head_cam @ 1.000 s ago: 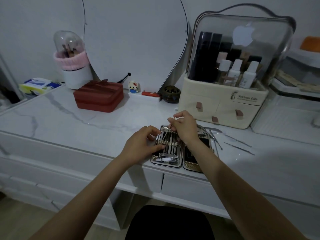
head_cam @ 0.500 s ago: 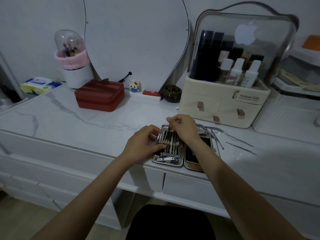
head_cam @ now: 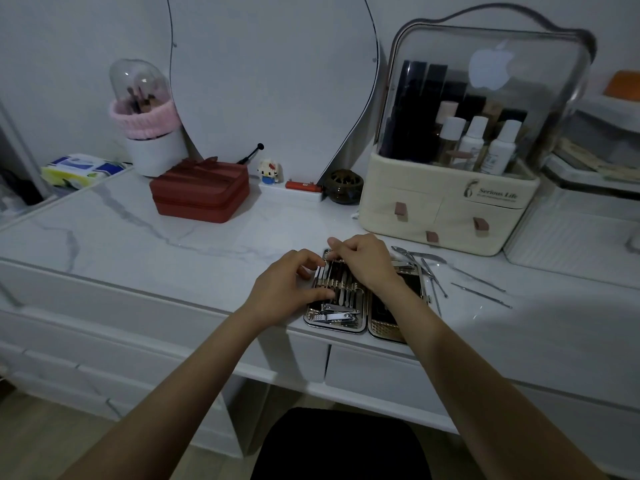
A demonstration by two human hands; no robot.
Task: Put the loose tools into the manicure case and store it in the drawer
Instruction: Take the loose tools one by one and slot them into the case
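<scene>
White marble-pattern surface (head_cam: 138, 244) carries the open gold-trimmed manicure case (head_cam: 346, 323) at centre frame, by the front edge. Left hand (head_cam: 287, 289) rests on its left half — grip state cannot be told. Right hand (head_cam: 363, 261) pinches narrowly at the tool row. Loose slender metal tools (head_cam: 450, 268) lie just right.

A home dressing table: white marble-patterned vanity top (head_cam: 104, 230), curved frameless mirror (head_cam: 270, 81), cream cosmetics organiser with clear lid (head_cam: 450, 209), domed makeup-brush holder (head_cam: 145, 116).

Right hand (head_cam: 363, 261) hides upper part of manicure case (head_cam: 334, 318); whether fingers (head_cam: 334, 243) pinch tool unclear.
</scene>
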